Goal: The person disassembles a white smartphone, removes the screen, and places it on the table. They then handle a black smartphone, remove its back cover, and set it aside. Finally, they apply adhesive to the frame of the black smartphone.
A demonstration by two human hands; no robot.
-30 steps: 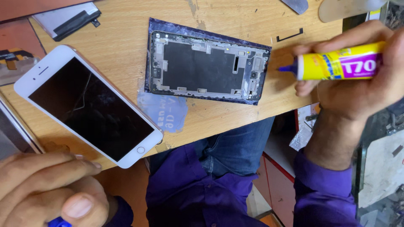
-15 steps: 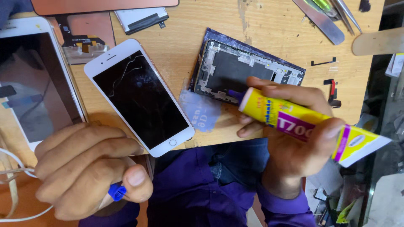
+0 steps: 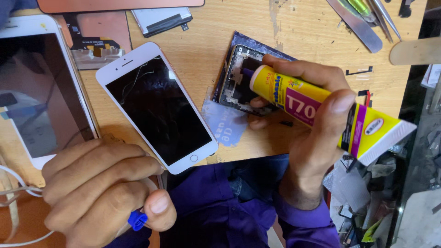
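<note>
Head view: I see my right hand (image 3: pixel 317 138) wrapped tight round a yellow glue tube (image 3: pixel 321 110), thumb on top and fingers curled over it, the nozzle end pointed down at the opened phone back (image 3: pixel 236 80) that lies on a blue sheet (image 3: pixel 225 124) on the wooden bench (image 3: pixel 202 41); the tip itself is hidden against the frame, so I cannot tell whether it touches. My left hand (image 3: pixel 98 188) is a closed fist at the bench's near edge, pinching a small blue cap (image 3: pixel 137 219) between thumb and forefinger. Just above that hand lies a white phone (image 3: pixel 156 108) with a cracked black screen, face up and slanted. To its left sits a tablet (image 3: pixel 39 92), also face up, and a white cable (image 3: pixel 14 188) loops under it. Metal tweezers (image 3: pixel 363 23) lie at the far right corner, well apart from both hands
</note>
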